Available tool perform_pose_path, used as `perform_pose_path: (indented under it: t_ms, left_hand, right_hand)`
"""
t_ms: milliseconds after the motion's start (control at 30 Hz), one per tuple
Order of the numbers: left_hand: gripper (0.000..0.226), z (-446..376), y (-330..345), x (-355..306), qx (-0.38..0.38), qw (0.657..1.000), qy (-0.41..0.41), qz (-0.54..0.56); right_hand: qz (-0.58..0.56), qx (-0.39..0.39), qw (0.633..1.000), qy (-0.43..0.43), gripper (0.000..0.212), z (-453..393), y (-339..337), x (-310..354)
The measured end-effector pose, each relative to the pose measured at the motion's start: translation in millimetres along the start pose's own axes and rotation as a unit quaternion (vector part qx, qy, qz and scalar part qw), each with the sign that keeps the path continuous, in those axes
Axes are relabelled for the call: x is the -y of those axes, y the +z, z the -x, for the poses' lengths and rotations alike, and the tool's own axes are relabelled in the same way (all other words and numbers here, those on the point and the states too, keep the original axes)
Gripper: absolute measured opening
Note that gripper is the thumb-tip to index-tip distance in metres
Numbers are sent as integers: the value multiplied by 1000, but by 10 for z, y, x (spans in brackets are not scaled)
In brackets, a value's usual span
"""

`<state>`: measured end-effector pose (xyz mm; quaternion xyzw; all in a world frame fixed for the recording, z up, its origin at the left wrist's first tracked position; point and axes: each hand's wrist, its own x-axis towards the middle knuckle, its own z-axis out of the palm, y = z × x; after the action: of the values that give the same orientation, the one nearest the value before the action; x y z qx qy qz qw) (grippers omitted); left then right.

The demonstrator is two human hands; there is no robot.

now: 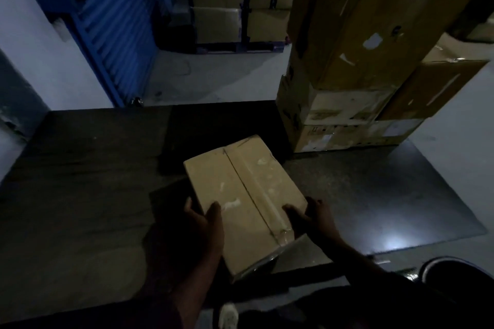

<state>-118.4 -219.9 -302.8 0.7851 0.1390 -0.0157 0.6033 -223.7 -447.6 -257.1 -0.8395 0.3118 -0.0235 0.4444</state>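
A tan cardboard box (240, 195), taped along its centre seam, is held over a dark table (80, 181). My left hand (205, 224) grips its near left edge, thumb lying on the top face. My right hand (310, 219) grips the near right edge, with fingers on the top face by the tape. The box is tilted, with its near corner past the table's front edge. The scene is dim.
A tall stack of worn cardboard boxes (355, 61) stands at the table's back right. A blue roller shutter (117, 21) is at the back left, with shelved cartons (240, 8) behind. A shiny metal sheet (374, 195) covers the right part of the table.
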Motion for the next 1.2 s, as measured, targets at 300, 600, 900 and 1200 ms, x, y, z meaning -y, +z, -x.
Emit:
perform_pose_path:
  t_ms: [300, 600, 900, 1200]
  left_hand:
    - [75, 668, 124, -420, 83, 994, -11, 69]
    - [84, 1850, 713, -1296, 164, 972, 92, 140]
    - [86, 2876, 1521, -2058, 272, 931, 186, 158]
    - [90, 3127, 2662, -2808, 363, 878, 267, 159]
  right_hand:
    - [-266, 40, 963, -20, 48, 280, -380, -374]
    - [-308, -135, 936, -106, 32, 887, -1757, -765]
    - [-320, -322, 882, -126, 13, 1254, -3061, -1202]
    - [-356, -420, 822, -146, 41, 920, -4210, -1260]
